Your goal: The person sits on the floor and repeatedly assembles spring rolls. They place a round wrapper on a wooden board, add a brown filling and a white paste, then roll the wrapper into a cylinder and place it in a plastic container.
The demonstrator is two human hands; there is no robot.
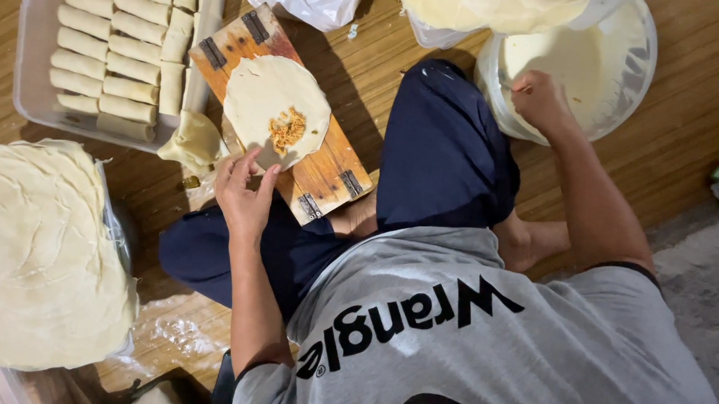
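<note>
A round pale wrapper (267, 93) lies flat on a wooden board (328, 172) with metal hinges. A small heap of orange shredded filling (287, 129) sits near the wrapper's lower edge. My left hand (245, 195) rests at the board's near-left edge, fingers apart, fingertips at the wrapper's rim. My right hand (539, 98) reaches into a white plastic bucket (623, 92) on the right. Its fingers are curled together at the bucket's inner wall, and I cannot make out anything in them.
A clear tray (33, 91) at top left holds several rolled pale rolls (112, 46). A big stack of round wrappers (38, 253) lies on plastic at left. Another bagged stack (489, 6) sits at the top. My crossed legs in dark trousers (442, 157) lie on the wooden floor.
</note>
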